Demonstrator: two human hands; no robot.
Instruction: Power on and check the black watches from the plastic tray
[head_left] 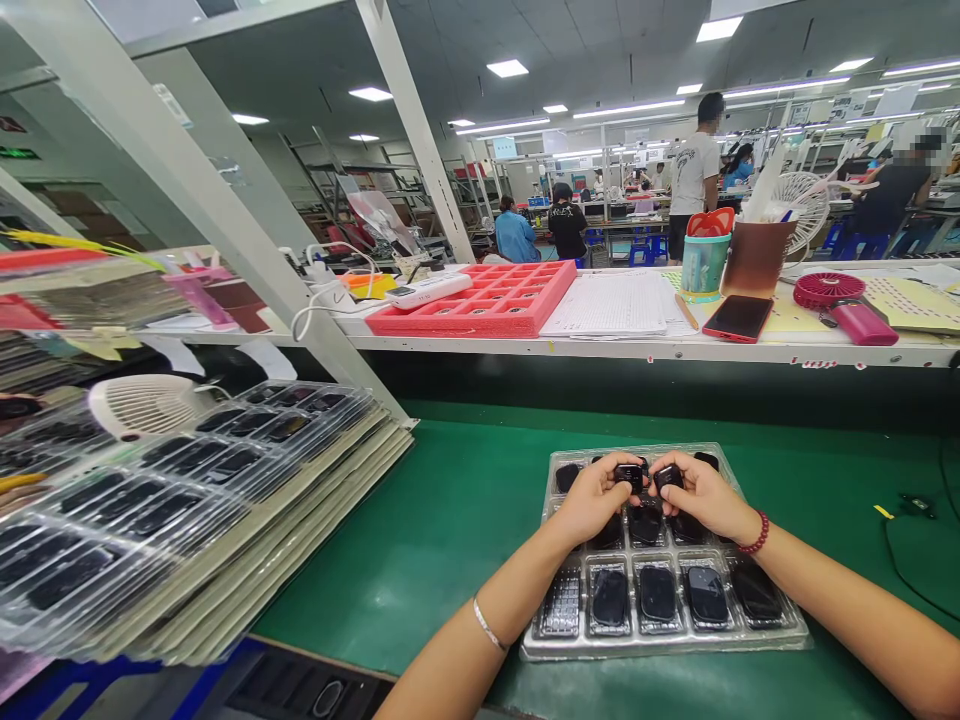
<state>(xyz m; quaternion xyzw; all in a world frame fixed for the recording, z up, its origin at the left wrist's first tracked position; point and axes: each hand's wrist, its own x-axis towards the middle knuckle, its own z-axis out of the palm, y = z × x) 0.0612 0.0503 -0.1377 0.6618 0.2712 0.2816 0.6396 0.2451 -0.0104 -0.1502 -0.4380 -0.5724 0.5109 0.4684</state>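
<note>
My left hand (592, 502) pinches a small black rounded device (630, 477), much like a smartwatch body. In the fingers of my right hand (709, 502) is a second black device (667, 477), tilted and close beside the first. Both hands are above the far half of a clear plastic tray (652, 646). Black rounded devices (658, 593) sit in its pockets, screens up in the front row. The front left pocket (561, 604) holds no device. My hands and wrists cover part of the back and middle rows.
Stacked trays of black devices (187, 455) stand at left, with a white fan (150, 405) on them. A shelf (600, 345) ahead carries a red foam tray (480, 300), papers, a phone (739, 318) and a pink fan (844, 303). A cable (911, 577) lies right. People work beyond.
</note>
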